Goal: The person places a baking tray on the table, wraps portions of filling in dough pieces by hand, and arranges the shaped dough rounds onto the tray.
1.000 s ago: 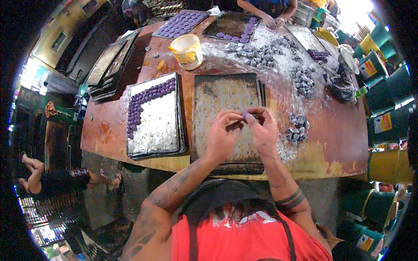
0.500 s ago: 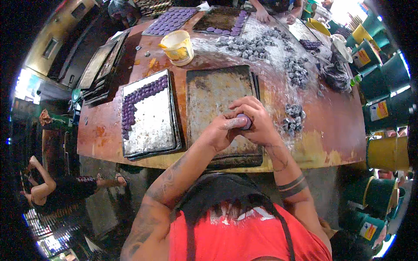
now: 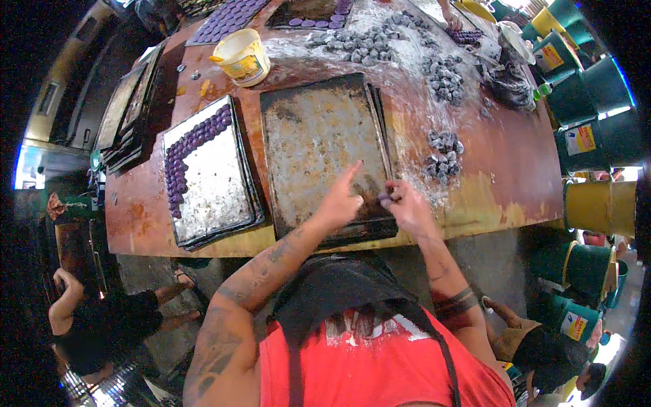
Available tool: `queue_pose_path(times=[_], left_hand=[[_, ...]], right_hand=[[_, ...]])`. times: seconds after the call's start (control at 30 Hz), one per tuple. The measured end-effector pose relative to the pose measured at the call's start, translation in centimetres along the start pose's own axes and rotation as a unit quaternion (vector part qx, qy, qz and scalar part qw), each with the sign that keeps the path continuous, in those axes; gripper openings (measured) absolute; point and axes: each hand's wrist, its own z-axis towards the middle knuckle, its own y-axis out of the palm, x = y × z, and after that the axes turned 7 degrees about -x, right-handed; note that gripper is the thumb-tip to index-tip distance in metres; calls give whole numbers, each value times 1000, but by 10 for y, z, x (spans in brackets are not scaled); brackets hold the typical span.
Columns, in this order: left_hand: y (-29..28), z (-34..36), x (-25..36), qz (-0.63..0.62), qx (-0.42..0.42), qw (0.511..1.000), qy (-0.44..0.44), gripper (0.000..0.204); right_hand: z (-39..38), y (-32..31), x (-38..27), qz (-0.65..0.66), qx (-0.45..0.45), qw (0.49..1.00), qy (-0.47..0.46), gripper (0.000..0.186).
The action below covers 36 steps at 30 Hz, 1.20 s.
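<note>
My left hand [image 3: 341,199] hovers over the near edge of a dark, worn baking tray [image 3: 319,129], forefinger stretched out and nothing in it. My right hand [image 3: 405,205] is at the tray's near right corner and pinches a small purple dough piece [image 3: 384,198] between its fingertips. A small heap of purple dough pieces [image 3: 442,156] lies on the floured table just right of the tray. Left of it stands a second tray [image 3: 217,183] with rows of purple dough rounds [image 3: 186,146] along its left and far sides.
The brown wooden table [image 3: 515,156] carries a yellow tub [image 3: 243,57], more purple dough heaps [image 3: 369,44] and filled trays [image 3: 227,17] at the far end. Empty trays [image 3: 125,112] are stacked at the left. Green and yellow buckets [image 3: 590,136] stand at the right. A person [image 3: 102,325] crouches at lower left.
My hands, joined together over the tray half a second ago, have parted. The left now points with an open finger; the right has dropped to the tray's near right corner with the dough piece.
</note>
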Motion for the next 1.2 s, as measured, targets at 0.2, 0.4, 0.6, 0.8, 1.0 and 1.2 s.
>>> queue_pose_path(times=[0.2, 0.4, 0.6, 0.8, 1.0, 1.2], left_hand=[[-27, -15, 0, -29, 1, 985, -168, 51], [-79, -68, -32, 91, 81, 979, -160, 36], [-226, -152, -124, 412, 356, 828, -134, 25], [-344, -232, -161, 453, 453, 675, -366, 36], [-334, -226, -170, 313, 519, 705, -369, 34], [-172, -101, -62, -347, 281, 871, -205, 32]], right_hand=[[-20, 33, 30, -250, 80, 953, -153, 58], [-5, 25, 44, -261, 36, 946, -187, 55], [72, -53, 94, -378, 285, 877, -84, 31], [56, -68, 138, 57, 242, 964, -97, 29], [4, -8, 93, 403, 198, 893, 30, 21], [49, 74, -74, 103, -26, 966, -236, 27]])
